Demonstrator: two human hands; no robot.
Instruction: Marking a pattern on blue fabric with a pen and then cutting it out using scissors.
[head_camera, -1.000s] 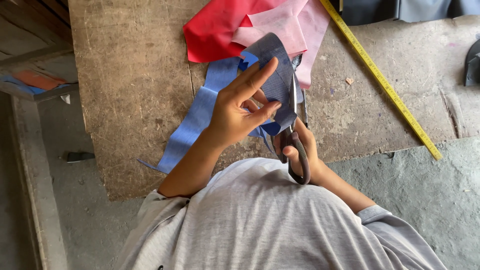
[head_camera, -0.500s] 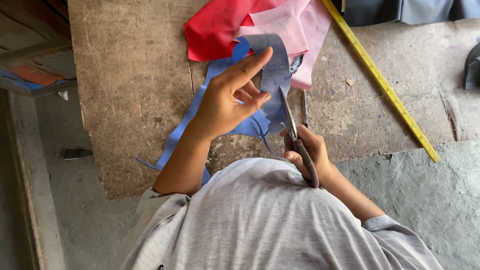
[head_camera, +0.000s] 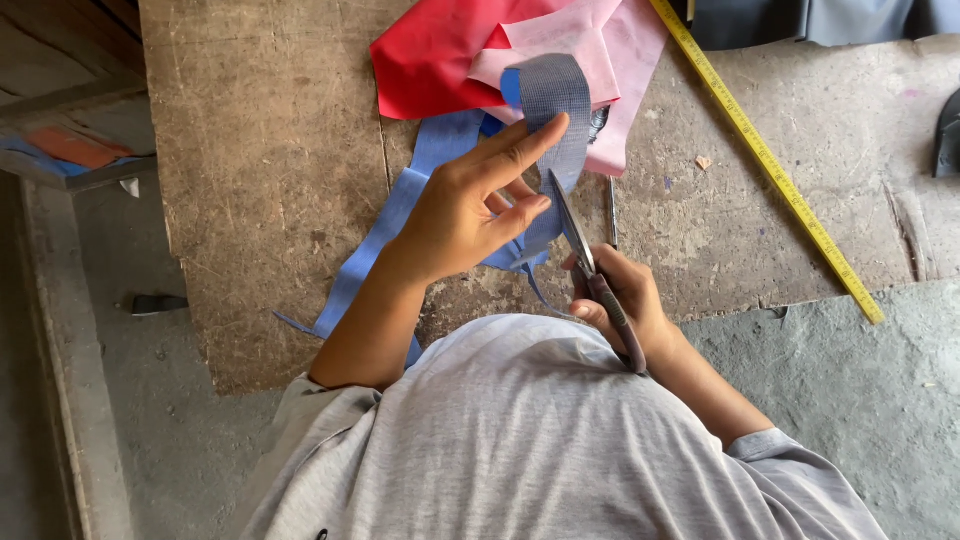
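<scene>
My left hand (head_camera: 470, 205) pinches a blue sheet piece (head_camera: 552, 100) whose grey mesh backing faces me, holding it up over the board. My right hand (head_camera: 625, 300) grips dark scissors (head_camera: 592, 270) by the handles. The blades point up and away, with the tips at the lower edge of the piece. A long blue strip (head_camera: 385, 225) trails from under my left wrist toward the lower left of the board.
Red (head_camera: 435, 55) and pink sheets (head_camera: 610, 50) lie at the back of the worn wooden board (head_camera: 260, 150). A yellow measuring tape (head_camera: 770, 165) runs diagonally at the right. Dark material (head_camera: 800, 20) sits at the top right. Concrete floor (head_camera: 850, 400) surrounds the board.
My left hand has shifted left and lifted the piece, which now curls over more. The scissors have closed in on its lower edge.
</scene>
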